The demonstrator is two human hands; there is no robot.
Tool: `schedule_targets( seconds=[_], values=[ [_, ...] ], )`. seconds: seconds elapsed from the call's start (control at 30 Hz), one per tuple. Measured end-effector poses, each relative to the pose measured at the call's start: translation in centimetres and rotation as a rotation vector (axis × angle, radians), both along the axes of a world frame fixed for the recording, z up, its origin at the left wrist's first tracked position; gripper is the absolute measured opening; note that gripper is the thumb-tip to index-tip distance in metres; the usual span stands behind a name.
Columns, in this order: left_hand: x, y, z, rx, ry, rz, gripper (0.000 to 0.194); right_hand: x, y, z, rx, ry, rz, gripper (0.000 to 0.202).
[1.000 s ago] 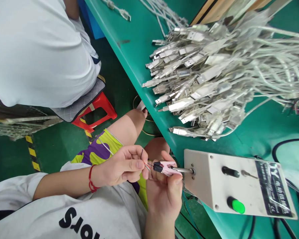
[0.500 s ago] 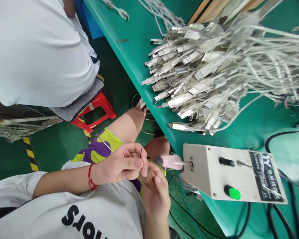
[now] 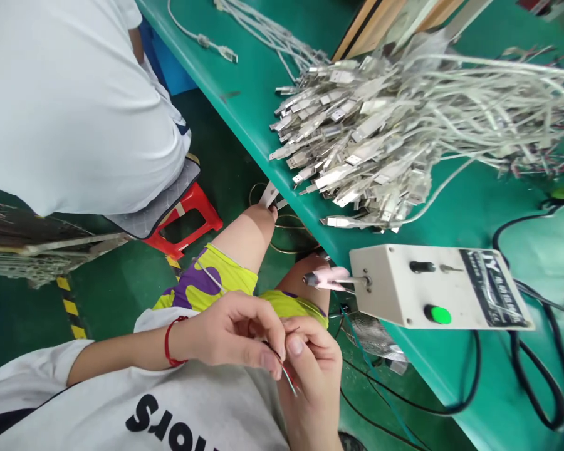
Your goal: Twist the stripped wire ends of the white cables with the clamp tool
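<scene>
My left hand point(image 3: 239, 332), with a red string on its wrist, is closed in a pinch on the stripped end of a thin cable. Fine coloured wires point(image 3: 289, 379), a red and a pale one among them, stick out past its thumb. The light grey cable point(image 3: 212, 277) runs back from this hand across my lap. My right hand point(image 3: 313, 360) meets it, thumb and forefinger pressed together by the wires; its fingertips partly hide what they grip. Just beyond my hands, a pink-wrapped spindle point(image 3: 331, 277) juts from a white machine box point(image 3: 437, 288) with a green button.
A big heap of clear-sheathed USB cables point(image 3: 357, 138) lies on the green table point(image 3: 244, 119), with more cables point(image 3: 267, 31) behind. A person in a white shirt point(image 3: 75, 106) sits on a red stool point(image 3: 192, 216) to the left. Black cords point(image 3: 474, 376) trail from the machine.
Both hands have come slightly down and right in the picture, closer together. The wires now point down toward my right palm; the dark wire no longer stands up. The view has shifted a little.
</scene>
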State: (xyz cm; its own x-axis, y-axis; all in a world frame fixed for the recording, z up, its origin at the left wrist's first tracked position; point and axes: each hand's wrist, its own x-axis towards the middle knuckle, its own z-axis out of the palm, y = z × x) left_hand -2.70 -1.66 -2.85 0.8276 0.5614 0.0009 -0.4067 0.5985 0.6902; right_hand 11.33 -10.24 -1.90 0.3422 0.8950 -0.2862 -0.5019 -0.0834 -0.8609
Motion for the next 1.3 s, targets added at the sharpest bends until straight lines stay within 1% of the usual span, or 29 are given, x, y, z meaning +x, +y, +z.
schedule_targets(
  seconds=[0.07,0.2,0.3,0.37,0.43,0.5,0.6,0.7,0.8,0.87,0.93,1.0,1.03,1.1,1.13,1.17,1.2,1.23,1.3],
  values=[
    [-0.1,-0.4,0.5,0.049,0.006,0.034,0.026,-0.3,0.2,0.5,0.037,-0.001,-0.010,0.016],
    [0.0,-1.5,1.3,0.023,0.087,0.216,0.024,-1.0,0.4,1.0,0.088,-0.013,-0.063,0.011],
    [0.3,-2.7,1.5,0.051,0.171,0.327,0.022,-1.4,0.2,1.2,0.089,-0.071,-0.133,0.011],
    [0.5,-3.4,1.6,0.084,0.198,0.383,0.020,-1.5,-0.1,1.3,0.101,-0.101,-0.155,0.011],
    [0.6,-3.9,1.7,0.083,0.203,0.421,0.021,-1.6,-0.4,1.4,0.117,-0.113,-0.160,0.011],
    [0.6,-4.2,1.9,0.062,0.192,0.426,0.023,-1.7,-0.7,1.4,0.127,-0.104,-0.154,0.010],
    [0.4,-4.6,1.9,0.062,0.185,0.402,0.025,-2.0,-1.1,1.4,0.134,-0.089,-0.149,0.009],
    [-0.2,-5.3,1.4,0.107,0.212,0.382,0.021,-2.4,-1.6,1.6,0.127,-0.079,-0.148,0.011],
    [-1.1,-6.2,0.8,0.168,0.250,0.329,0.017,-2.9,-2.2,1.9,0.108,-0.055,-0.155,0.018],
    [-1.7,-6.7,0.8,0.226,0.274,0.283,0.017,-3.2,-2.7,2.2,0.101,-0.065,-0.167,0.021],
    [-2.5,-6.7,1.0,0.300,0.297,0.257,0.020,-3.4,-3.2,2.6,0.109,-0.103,-0.185,0.024],
    [-3.4,-5.9,1.0,0.453,0.356,0.234,0.018,-3.5,-3.5,3.0,0.136,-0.170,-0.217,0.027],
    [-3.9,-5.2,0.7,0.573,0.413,0.214,0.016,-3.5,-3.6,3.4,0.159,-0.213,-0.234,0.028],
    [-5.1,-3.3,-0.1,0.859,0.575,0.144,0.012,-3.2,-3.1,4.8,0.230,-0.304,-0.238,0.028],
    [-5.8,-2.1,-0.6,0.977,0.680,0.112,0.014,-3.0,-2.5,6.0,0.279,-0.346,-0.222,0.027],
    [-6.5,-1.0,-1.1,1.039,0.789,0.089,0.015,-2.7,-1.7,7.4,0.332,-0.377,-0.202,0.027],
    [-7.2,0.2,-1.4,1.064,0.837,0.096,0.013,-2.3,-0.6,9.2,0.386,-0.393,-0.179,0.026],
    [-8.0,1.2,-1.5,1.086,0.870,0.124,0.016,-1.8,0.6,11.3,0.439,-0.396,-0.164,0.026],
    [-9.7,2.8,-1.1,1.120,0.923,0.199,0.024,-0.4,3.7,16.2,0.540,-0.390,-0.169,0.026]
  ],
)
